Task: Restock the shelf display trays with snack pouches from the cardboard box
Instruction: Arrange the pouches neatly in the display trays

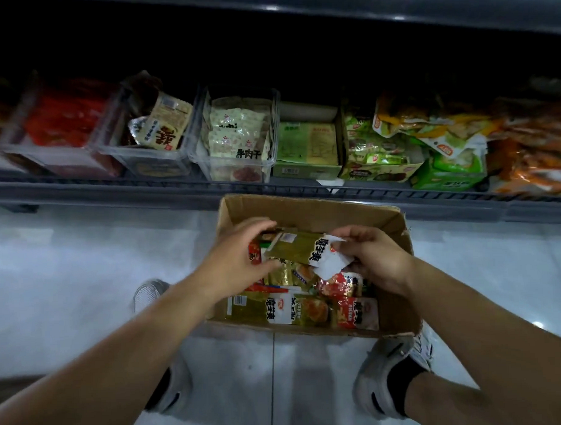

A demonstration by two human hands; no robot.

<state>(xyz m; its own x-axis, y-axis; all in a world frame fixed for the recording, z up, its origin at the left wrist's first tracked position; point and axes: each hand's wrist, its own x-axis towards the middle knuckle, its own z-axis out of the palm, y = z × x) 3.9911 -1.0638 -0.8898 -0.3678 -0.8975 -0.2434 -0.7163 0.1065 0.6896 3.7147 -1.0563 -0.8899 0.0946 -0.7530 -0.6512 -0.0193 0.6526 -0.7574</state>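
An open cardboard box [307, 208] stands on the floor below the shelf, holding several green and red snack pouches [295, 308]. Above the box both hands hold one green-and-white pouch [301, 248] flat. My left hand [239, 256] grips its left end, fingers curled over the top edge. My right hand [374, 256] pinches the white right end. On the shelf, clear display trays [239, 164] and open cartons hold other snacks.
The shelf's front rail [176, 185] runs just behind the box. Green cartons [308, 167] and loose orange and green bags [454, 133] fill the right side. My two feet in grey shoes [389, 370] stand on the white tiled floor beside the box.
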